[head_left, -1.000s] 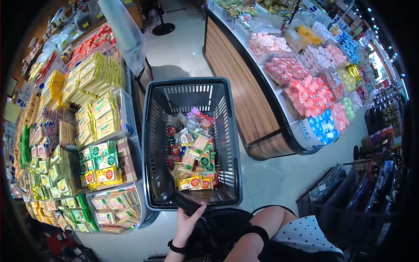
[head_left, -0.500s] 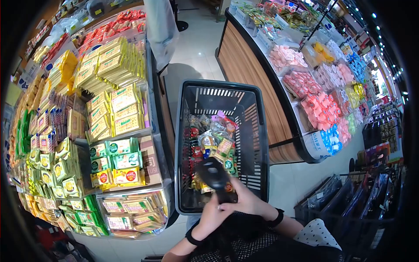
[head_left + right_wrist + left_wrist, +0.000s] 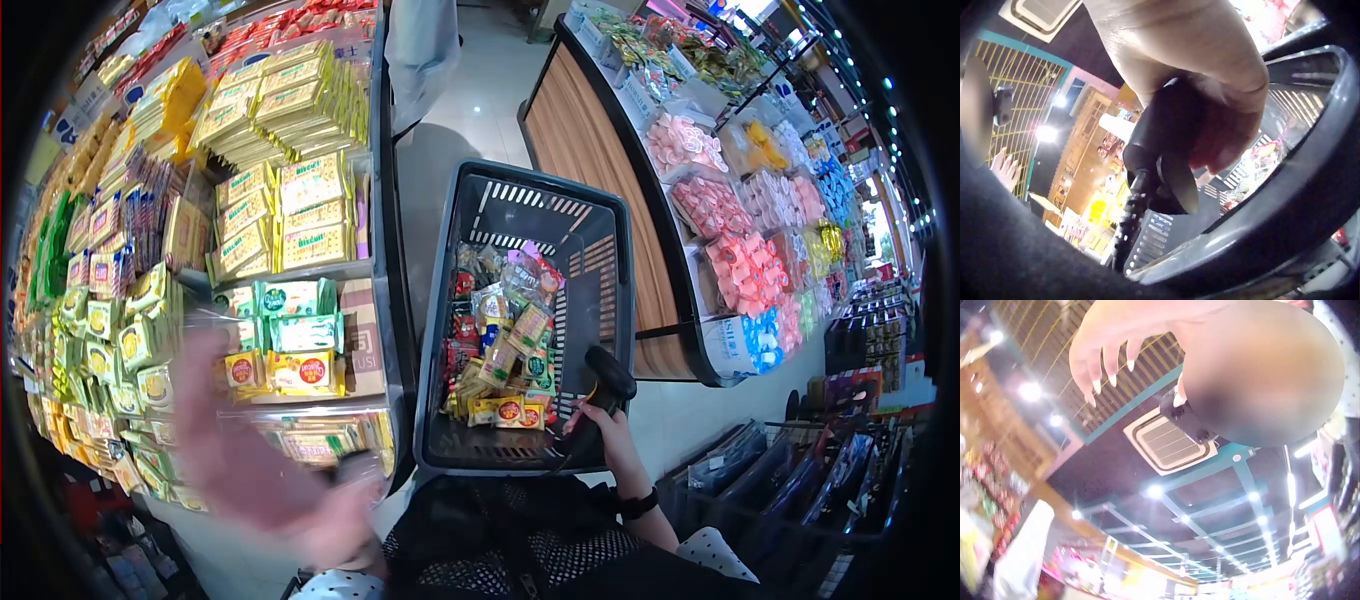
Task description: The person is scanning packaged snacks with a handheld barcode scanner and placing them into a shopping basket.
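Observation:
My left hand [image 3: 245, 450], motion-blurred, reaches out beside the packet display [image 3: 310, 370] on the left. In the left wrist view that hand [image 3: 1141, 331] has loosely bent, spread fingers with nothing held. My right hand [image 3: 605, 435] grips the black handle [image 3: 612, 375] at the basket's near right side. The right wrist view shows the hand [image 3: 1216, 81] curled round this handle [image 3: 1169, 125]. Inside the dark basket [image 3: 440, 330] lie small wrapped packets [image 3: 500, 360], yellow, green, red and clear. Whether my left fingers touch any displayed packet cannot be told.
Stacked biscuit packs [image 3: 312, 215] fill the left display, with a cardboard box [image 3: 360, 325] beside green and yellow packs. A wood-panelled counter [image 3: 600, 160] with pink and blue sweets [image 3: 745, 275] stands right. A rack of dark packages [image 3: 780, 480] is at lower right.
My left hand has left the handle and swung left to the display. My right hand has come to the handle and grips it. The basket now appears further right in view.

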Motion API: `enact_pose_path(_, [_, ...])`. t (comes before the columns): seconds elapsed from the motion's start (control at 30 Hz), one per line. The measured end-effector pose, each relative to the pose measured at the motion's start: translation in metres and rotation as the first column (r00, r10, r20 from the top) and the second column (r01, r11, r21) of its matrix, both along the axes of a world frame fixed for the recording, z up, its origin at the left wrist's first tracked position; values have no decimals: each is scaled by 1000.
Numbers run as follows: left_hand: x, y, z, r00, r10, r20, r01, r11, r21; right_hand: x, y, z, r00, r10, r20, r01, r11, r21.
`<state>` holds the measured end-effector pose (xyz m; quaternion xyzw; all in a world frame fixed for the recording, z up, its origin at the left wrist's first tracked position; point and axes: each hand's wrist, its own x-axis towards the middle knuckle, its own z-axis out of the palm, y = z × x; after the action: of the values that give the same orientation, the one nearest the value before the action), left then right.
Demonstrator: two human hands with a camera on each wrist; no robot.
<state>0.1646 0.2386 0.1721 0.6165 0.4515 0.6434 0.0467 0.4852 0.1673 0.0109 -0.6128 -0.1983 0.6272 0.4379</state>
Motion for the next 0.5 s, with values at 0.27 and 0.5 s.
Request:
enact_pose_path(0.27, [-64, -22, 60, 969, 75, -236, 30, 910, 414, 1, 4, -19, 998, 55, 3, -55, 998, -10])
enact_pose_path(0.5, [-76, -39, 53, 969, 161, -185, -53, 874, 483, -1, 11, -38, 991, 100, -91, -104, 994, -37])
